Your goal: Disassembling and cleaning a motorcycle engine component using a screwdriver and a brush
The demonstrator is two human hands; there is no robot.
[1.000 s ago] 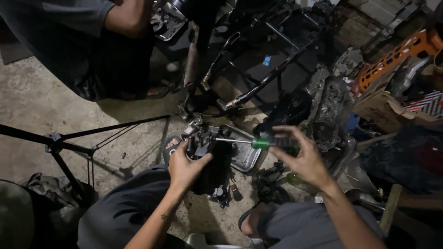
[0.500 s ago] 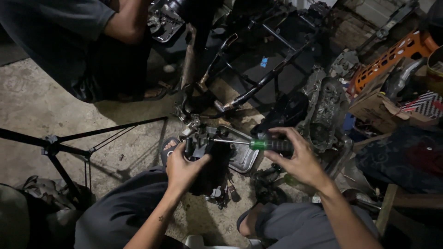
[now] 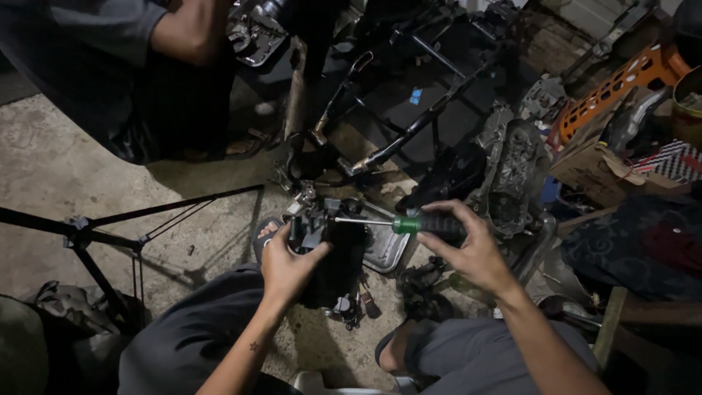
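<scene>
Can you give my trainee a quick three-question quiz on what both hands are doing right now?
1. Which hand holds the green-and-black screwdriver?
2. True or false: the left hand lies flat on the concrete floor.
3. The screwdriver's tip points at: A) the dark mechanical part B) the orange crate C) the tripod.

Key: 1 right; 2 false, it grips the dark mechanical part; 3 A.

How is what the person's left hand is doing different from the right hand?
The left hand cups a dark metal engine part from below; the right hand wraps around a screwdriver with a green and black handle. The left hand sits lower and nearer the knee; the right hand is held out higher. The screwdriver's tip meets that part, so both serve it.
</scene>
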